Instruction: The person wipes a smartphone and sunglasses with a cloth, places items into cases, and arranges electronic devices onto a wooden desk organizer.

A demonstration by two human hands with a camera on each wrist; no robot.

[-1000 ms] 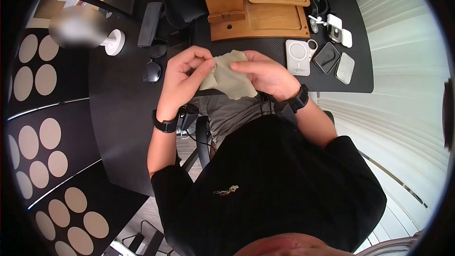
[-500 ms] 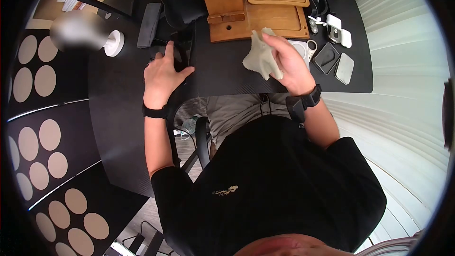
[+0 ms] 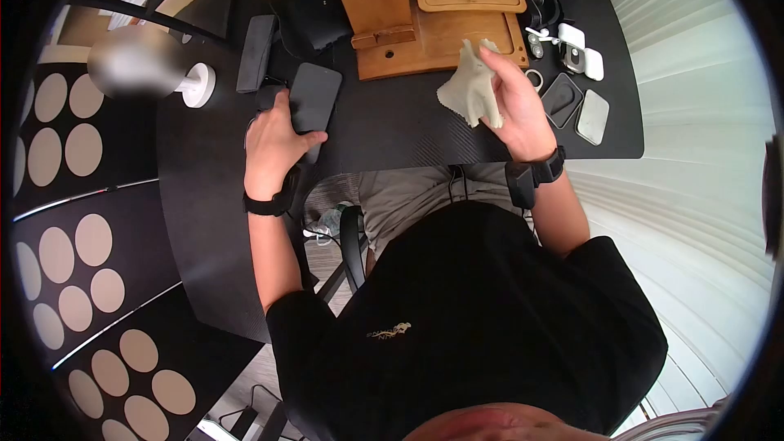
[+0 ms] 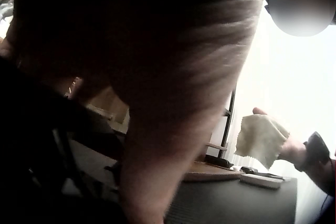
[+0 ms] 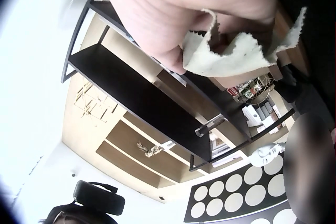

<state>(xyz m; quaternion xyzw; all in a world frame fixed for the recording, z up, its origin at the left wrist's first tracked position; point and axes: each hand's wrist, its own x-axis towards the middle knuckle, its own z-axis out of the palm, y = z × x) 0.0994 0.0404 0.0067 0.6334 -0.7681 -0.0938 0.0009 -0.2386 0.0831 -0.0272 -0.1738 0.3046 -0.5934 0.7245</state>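
Observation:
My left hand (image 3: 276, 145) is over the left part of the desk and grips a dark smartphone (image 3: 317, 96) by its sides. The thumb crosses the lower right edge of the phone, and the index finger is along its left edge. Sunglasses (image 3: 268, 96) lie mostly hidden under this hand. My right hand (image 3: 523, 114) is raised over the desk's right side, pinching a pale grey-green cleaning cloth (image 3: 471, 90) with zigzag-cut edges. The cloth (image 5: 231, 58) hangs in loose folds in the right wrist view. In the left wrist view, the hand is dark and hides the phone.
A wooden desk stand (image 3: 441, 41) is at the back. To the right are a pale flat case (image 3: 594, 117), a black tray-like case (image 3: 562, 100), white earbud cases (image 3: 574, 35) and a small ring (image 3: 534, 78). A grey glasses case (image 3: 256, 53) and a white-based object (image 3: 198, 86) are left.
The left hand has let go of the cloth, moved left and taken hold of the phone, which has shifted toward me. The right hand has carried the cloth to the right.

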